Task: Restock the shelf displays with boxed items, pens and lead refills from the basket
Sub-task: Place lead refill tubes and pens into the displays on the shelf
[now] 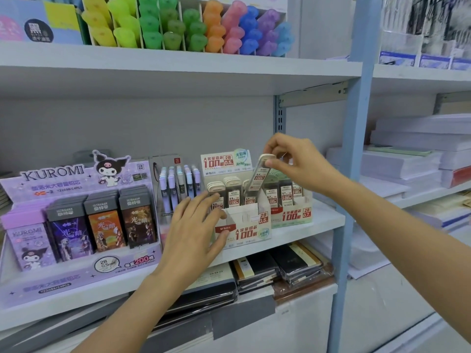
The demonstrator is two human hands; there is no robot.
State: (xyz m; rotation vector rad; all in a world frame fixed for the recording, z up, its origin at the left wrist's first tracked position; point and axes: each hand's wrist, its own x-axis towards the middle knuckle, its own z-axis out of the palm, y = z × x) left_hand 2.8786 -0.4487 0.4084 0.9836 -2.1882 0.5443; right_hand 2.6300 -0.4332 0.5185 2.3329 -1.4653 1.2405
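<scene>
Right hand [293,161] pinches the refill [260,175] by its cap, long axis pointing 7 o'clock into the box [246,217]; flat left hand [193,230] rests there.

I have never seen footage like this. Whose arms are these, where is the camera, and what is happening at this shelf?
There is no machine here. A person wears one wide-angle camera on the head, looking forward and down, so you see their own two arms.

The right hand pinches the top of a slim beige-capped lead refill case, held tilted above the white cardboard display box marked 0.5, which holds similar cases. The left hand lies with straight fingers against that box's left side.

On the same white shelf board stand a purple Kuromi display tray of flat boxes, a rack of pastel pens and a second refill box marked 0.7. The basket is not in view.
</scene>
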